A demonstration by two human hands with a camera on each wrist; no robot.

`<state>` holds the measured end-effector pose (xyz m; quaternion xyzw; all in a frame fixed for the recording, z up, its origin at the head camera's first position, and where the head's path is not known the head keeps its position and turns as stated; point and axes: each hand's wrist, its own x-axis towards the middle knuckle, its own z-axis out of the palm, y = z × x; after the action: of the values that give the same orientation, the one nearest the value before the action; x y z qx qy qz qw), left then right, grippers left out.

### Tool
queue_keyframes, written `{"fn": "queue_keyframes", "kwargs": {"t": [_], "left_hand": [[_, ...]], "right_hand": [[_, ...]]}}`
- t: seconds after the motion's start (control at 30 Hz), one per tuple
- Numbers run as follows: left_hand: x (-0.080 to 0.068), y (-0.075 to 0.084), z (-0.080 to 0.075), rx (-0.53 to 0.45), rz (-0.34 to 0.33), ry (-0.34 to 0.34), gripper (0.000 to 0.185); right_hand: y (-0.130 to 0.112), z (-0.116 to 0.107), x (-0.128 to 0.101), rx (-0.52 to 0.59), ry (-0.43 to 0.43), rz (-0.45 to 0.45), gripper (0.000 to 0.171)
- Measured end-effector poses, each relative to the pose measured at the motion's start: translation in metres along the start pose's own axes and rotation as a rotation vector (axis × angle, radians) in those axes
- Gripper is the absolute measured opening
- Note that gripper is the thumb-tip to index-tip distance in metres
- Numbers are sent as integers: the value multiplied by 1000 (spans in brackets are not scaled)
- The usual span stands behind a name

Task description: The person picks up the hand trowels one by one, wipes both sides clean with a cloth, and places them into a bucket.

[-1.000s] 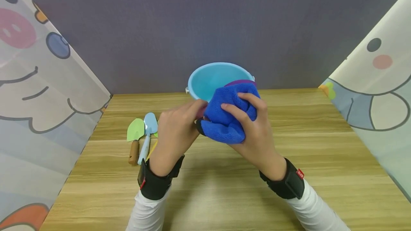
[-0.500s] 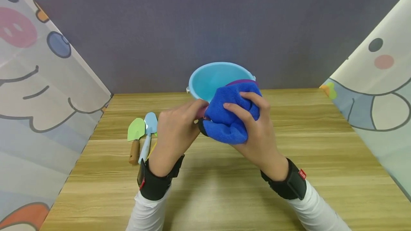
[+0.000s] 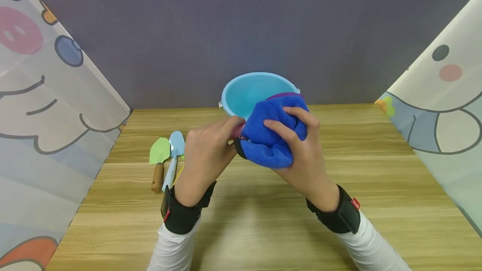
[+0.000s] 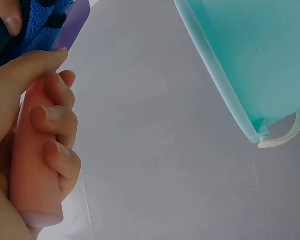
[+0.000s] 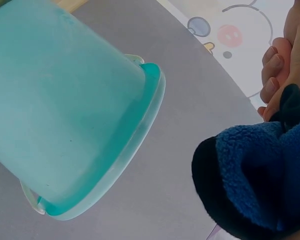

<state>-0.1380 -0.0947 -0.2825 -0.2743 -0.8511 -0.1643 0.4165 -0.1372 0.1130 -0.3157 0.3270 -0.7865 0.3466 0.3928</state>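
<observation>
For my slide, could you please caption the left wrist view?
Left hand grips a pink handle beside the bucket.

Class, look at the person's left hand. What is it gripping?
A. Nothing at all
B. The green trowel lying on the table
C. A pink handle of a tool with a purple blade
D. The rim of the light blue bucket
C: the left hand has its fingers curled round a pink handle, whose purple blade runs up into the blue cloth held by the right hand.
</observation>
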Motion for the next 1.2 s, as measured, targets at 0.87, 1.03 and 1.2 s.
{"fn": "queue_keyframes", "kwargs": {"t": [0.87,1.03,1.2], "left_hand": [[0,1,0,23,4,-21,6],[0,0,0,19,4,-17,11],[0,1,0,21,3,-17,11]], "right_hand": [[1,-2,-1,20,14,19,49],[2,-2,0,35,23,23,49],[2,-1,0,35,33,24,49]]}}
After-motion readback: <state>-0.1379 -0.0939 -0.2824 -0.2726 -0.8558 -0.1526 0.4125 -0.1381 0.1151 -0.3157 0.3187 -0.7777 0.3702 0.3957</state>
